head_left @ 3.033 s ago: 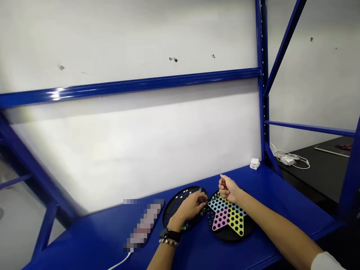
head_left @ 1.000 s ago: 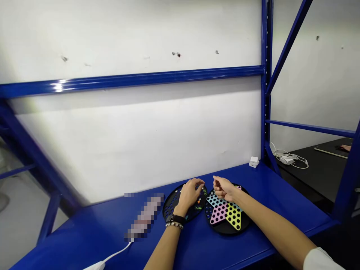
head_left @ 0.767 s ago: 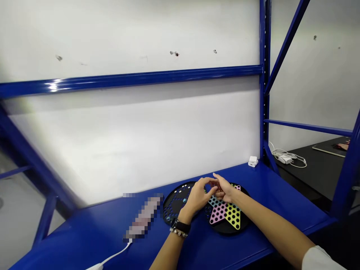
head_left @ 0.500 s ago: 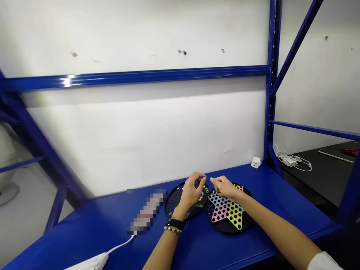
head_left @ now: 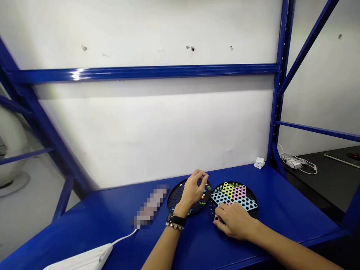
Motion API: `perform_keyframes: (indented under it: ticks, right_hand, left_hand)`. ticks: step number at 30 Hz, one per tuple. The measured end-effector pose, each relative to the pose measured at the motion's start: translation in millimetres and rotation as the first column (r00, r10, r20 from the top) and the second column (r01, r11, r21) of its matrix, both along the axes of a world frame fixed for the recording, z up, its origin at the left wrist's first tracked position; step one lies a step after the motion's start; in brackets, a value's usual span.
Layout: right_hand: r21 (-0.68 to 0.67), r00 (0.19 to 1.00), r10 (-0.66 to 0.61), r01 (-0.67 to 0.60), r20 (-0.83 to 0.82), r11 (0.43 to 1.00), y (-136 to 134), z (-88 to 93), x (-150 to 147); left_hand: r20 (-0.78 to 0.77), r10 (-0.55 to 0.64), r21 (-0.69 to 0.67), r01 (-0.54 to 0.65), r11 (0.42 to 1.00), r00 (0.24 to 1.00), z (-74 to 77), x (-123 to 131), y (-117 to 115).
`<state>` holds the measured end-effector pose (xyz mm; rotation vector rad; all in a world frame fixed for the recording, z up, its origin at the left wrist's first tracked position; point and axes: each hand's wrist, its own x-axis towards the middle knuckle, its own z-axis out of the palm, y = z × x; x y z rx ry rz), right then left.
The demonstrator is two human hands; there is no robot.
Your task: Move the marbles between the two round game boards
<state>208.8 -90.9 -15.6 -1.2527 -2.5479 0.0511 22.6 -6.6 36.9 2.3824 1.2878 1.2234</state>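
Observation:
Two round black trays lie side by side. Above the left tray (head_left: pixel 173 193), which has small coloured pieces near its right side, is my left hand (head_left: pixel 192 191). Its fingers are curled toward the thumb, and anything between them is too small to make out. The right tray (head_left: pixel 254 213) holds a star-shaped Chinese checkers board (head_left: pixel 222 197) with holes in yellow, pink and blue sections. My right hand (head_left: pixel 234 220) rests over the board's near side, fingers closed at a pink point. Whatever its fingertips hold is hidden, and the hand covers the near part of the star.
A pixelated flat object (head_left: pixel 150 208) lies left of the trays, with a white cable running to a white power strip (head_left: pixel 81 258). A white charger (head_left: pixel 259 162) stands at the back right of the blue shelf. Blue frame posts (head_left: pixel 277 93) flank the white wall.
My right hand has come down from near my left hand to the near side of the star board, uncovering the board's far points. My left hand stays over the left tray. The view shifted slightly.

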Motion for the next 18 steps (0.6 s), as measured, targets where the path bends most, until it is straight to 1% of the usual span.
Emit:
perform_keyframes:
  ticks: [5, 9, 14, 18]
  right_hand:
    - [0.015, 0.999, 0.021, -0.021, 0.049, 1.000, -5, 4.6, 0]
    - [0.032, 0.997, 0.046, -0.048, 0.070, 0.998, -16, 5.7, 2]
    - [0.113, 0.998, 0.046, -0.051, 0.044, 0.992, -31, -1.7, 3]
    - [0.096, 0.998, 0.059, -0.062, 0.032, 0.993, -36, -7.2, 5]
  left_hand:
    - [0.016, 0.029, 0.027, -0.029, 0.999, 0.999, -0.3, -8, 5]
    - [0.014, 0.045, 0.027, -0.046, 0.999, 0.999, -0.4, -10, 6]
    - [-0.006, 0.046, 0.010, -0.046, 0.999, 0.999, -3.2, -11, 7]
    - [-0.034, 0.041, 0.002, -0.040, 0.999, 0.999, -5.7, -13, 8]
